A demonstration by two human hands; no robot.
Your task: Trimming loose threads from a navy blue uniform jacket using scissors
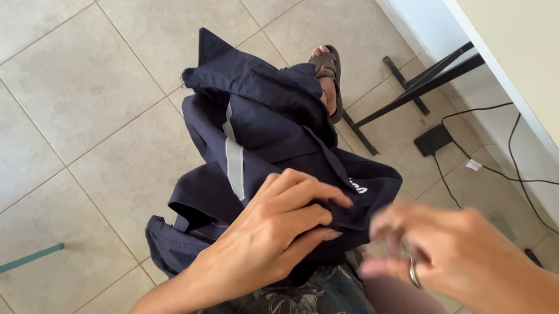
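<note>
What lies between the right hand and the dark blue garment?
In the head view, nothing lies between them: the right hand, blurred, sits just right of the dark blue garment, which the left hand presses. Whether the right hand touches the cloth is unclear.

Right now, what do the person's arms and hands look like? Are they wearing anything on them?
Both arms are bare, with no sleeves showing and no gloves. The left hand has no ring or watch that I can see, and its nails look plain. The right hand is blurry, but it wears a silvery ring on one finger. Neither wrist shows a bracelet or watch.
</note>
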